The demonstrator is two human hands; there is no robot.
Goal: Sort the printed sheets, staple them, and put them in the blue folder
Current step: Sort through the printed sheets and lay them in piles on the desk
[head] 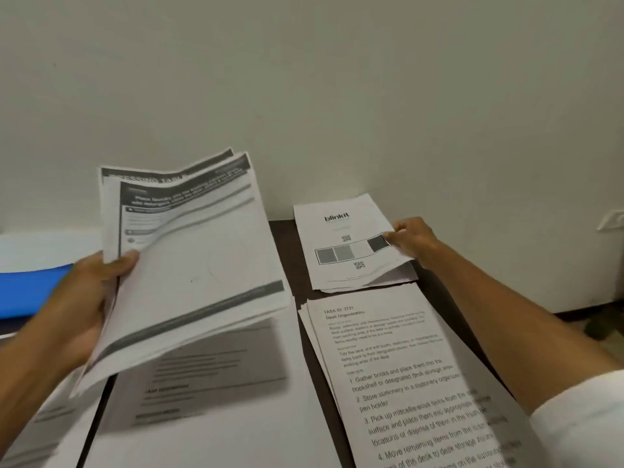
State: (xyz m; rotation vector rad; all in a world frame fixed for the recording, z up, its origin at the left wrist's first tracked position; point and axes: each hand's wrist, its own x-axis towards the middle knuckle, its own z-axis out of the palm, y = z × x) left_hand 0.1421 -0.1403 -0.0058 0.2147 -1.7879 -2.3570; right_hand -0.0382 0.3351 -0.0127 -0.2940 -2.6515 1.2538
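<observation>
1. Nearest of all, the "Desk Organization" sheets lie fanned a little on the dark desk, just below the blinkit pile, with the person's right forearm stretched across above their right edge.
2. Her or his right hand reaches out to the blinkit pile and pinches the right edge of its top sheet between thumb and curled fingers; that corner is lifted slightly off the sheets beneath.
3. To the left of the blinkit pile, the left hand grips a held bundle of printed sheets by its left edge, thumb on top and fingers curled underneath. The bundle is raised off the desk and tilted, its upper sheets splayed apart at the top; the printing is blurred, though dark header and footer bands show.
4. Under that bundle, and left of the blinkit pile and lower, a large white sheet with blurred grey text lies flat on the desk, partly in the bundle's shadow.
5. More blurred sheets lie at the lower left corner, further left again.
6. The blue folder sits far left of the blinkit pile, behind the left hand, only partly in view.
7. Behind the blinkit pile rises a plain pale wall, with a white socket plate off to the right.
</observation>
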